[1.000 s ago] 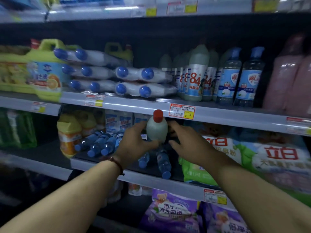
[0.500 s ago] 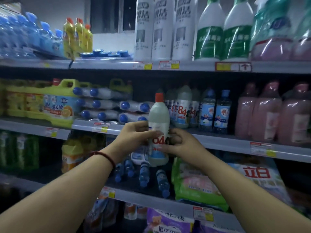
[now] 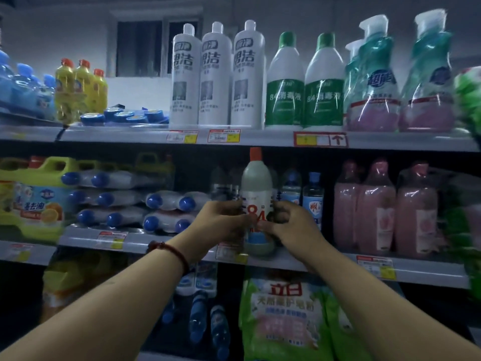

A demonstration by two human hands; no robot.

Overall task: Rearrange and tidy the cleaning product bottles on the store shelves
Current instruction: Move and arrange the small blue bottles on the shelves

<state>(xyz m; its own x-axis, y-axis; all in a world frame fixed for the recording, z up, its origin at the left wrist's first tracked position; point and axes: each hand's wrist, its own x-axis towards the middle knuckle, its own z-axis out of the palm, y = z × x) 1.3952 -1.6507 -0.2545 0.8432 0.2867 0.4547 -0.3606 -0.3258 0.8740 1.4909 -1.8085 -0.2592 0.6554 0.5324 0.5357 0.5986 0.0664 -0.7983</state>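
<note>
Shelving [image 3: 161, 243] spanning the view in tiers, carrying tall white bottles [image 3: 216, 79] along the top. Lying under the middle tier: green detergent bag [image 3: 283, 313]. Standing at the right of the middle tier: pink bottles [image 3: 377, 204]. Being held upright at that tier's front edge, base level with the lip: red-capped 84 disinfectant bottle [image 3: 256, 183]. Gripping its label from either side with curled fingers: left hand [image 3: 221, 222] and right hand [image 3: 291, 227]. Circling the left wrist: red bracelet [image 3: 169, 250].
</note>
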